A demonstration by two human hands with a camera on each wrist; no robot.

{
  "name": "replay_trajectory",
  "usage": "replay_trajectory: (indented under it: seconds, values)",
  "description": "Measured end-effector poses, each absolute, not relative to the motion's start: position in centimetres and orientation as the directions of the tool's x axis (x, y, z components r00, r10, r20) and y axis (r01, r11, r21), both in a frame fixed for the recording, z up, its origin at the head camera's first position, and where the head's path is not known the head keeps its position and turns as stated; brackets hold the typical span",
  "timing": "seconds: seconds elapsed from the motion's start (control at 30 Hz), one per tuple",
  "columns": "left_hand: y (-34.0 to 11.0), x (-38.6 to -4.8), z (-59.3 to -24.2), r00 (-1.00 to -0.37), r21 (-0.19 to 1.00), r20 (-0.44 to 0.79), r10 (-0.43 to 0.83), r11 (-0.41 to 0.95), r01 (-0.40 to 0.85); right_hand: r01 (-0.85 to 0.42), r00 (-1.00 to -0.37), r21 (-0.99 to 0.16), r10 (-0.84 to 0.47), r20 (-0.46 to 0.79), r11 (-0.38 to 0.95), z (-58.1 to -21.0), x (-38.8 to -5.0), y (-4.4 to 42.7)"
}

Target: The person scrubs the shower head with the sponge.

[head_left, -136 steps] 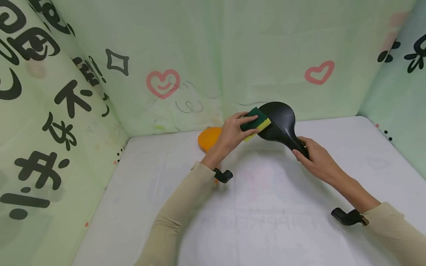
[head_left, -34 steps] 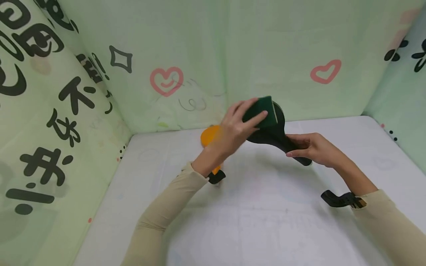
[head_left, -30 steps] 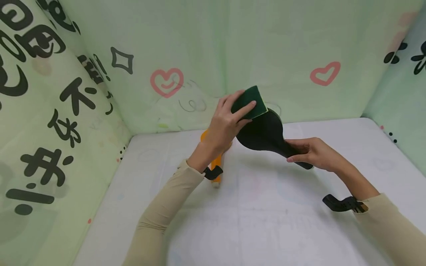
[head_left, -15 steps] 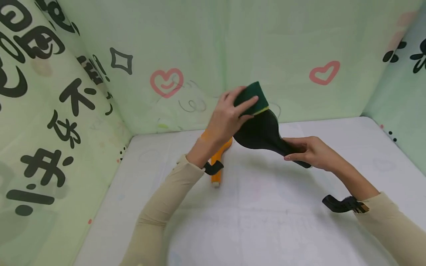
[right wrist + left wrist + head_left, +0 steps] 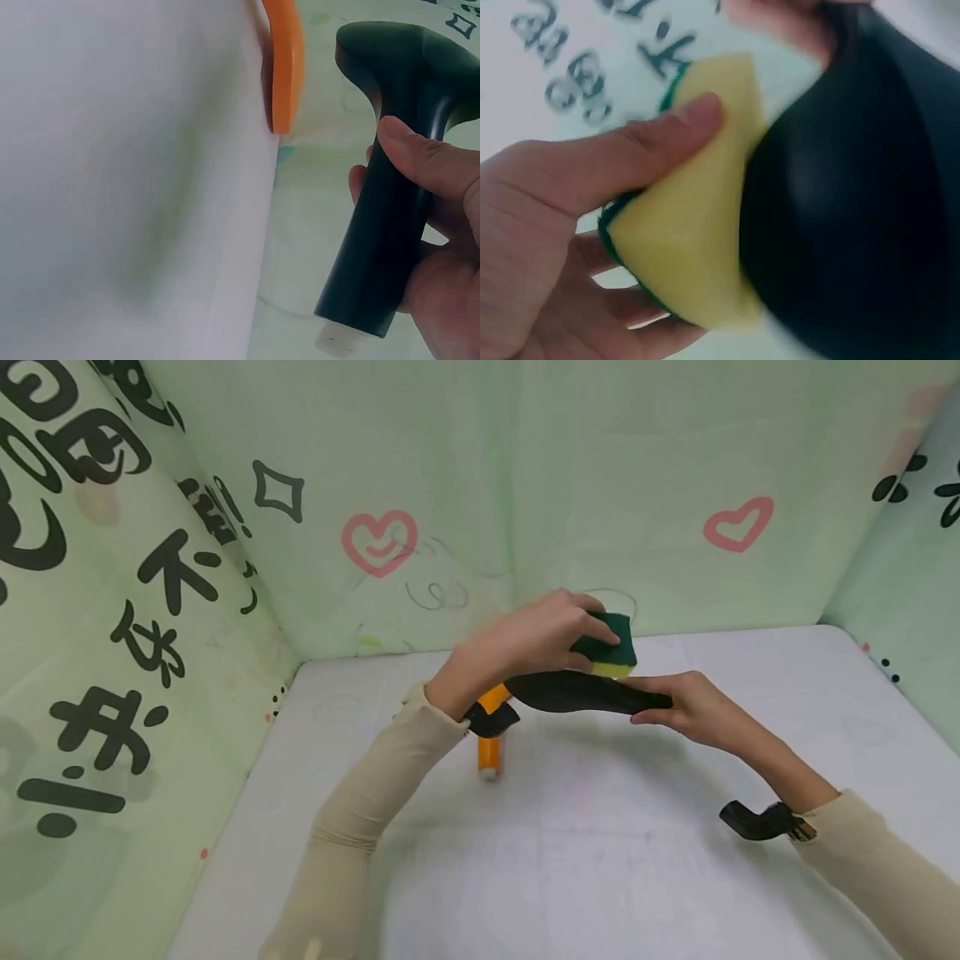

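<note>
My left hand [image 5: 536, 635] grips a sponge [image 5: 615, 635], green on one face and yellow on the other. In the left wrist view the sponge's yellow side [image 5: 697, 217] presses against the head of a black paddle-shaped thing [image 5: 855, 202]. My right hand [image 5: 701, 706] holds that black thing [image 5: 562, 692] by its thick handle, above the table. The head appears nearly edge-on in the head view, under the left hand. In the right wrist view the thumb lies along the handle [image 5: 386, 232], which ends in a pale stub [image 5: 337, 339].
An orange thing of similar shape [image 5: 489, 753] lies on the white table [image 5: 600, 877], partly hidden behind my left wrist. A pale green curtain [image 5: 630, 468] with printed hearts and black marks stands behind the table and at both sides.
The black thing's head has tipped from facing me to nearly edge-on. The left hand with the sponge, at the head's upper rim half a second ago, has moved right and down over it.
</note>
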State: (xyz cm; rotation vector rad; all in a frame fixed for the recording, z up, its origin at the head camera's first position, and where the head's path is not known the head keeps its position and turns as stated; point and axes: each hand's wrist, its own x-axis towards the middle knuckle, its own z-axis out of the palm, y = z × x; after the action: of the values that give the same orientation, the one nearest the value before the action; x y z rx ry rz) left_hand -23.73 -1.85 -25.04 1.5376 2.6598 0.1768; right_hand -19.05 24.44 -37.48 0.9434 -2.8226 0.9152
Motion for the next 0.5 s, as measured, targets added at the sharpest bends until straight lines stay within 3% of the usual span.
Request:
replay_trajectory:
  seconds: [0.17, 0.23, 0.33, 0.5]
  values:
    - [-5.4, -25.0, -24.8, -0.582, 0.342, 0.064, 0.811, 0.53, 0.776, -0.606, -0.794, -0.458, -0.528, 0.3, 0.65, -37.4, -18.6, 25.4]
    - [-6.2, -25.2, -25.0, -0.587, 0.369, 0.086, 0.805, 0.522, 0.769, -0.606, -0.794, -0.459, -0.526, 0.304, 0.65, -37.4, -18.5, 25.6]
    - [-5.5, -24.7, -25.3, -0.545, 0.328, 0.076, 0.835, 0.495, 0.804, -0.607, -0.79, -0.476, -0.548, 0.274, 0.637, -37.3, -18.6, 24.9]
    - [-2.5, -23.1, -26.0, -0.476, 0.118, 0.02, 0.879, 0.47, 0.874, -0.611, -0.777, -0.505, -0.583, 0.235, 0.61, -37.4, -19.2, 23.4]
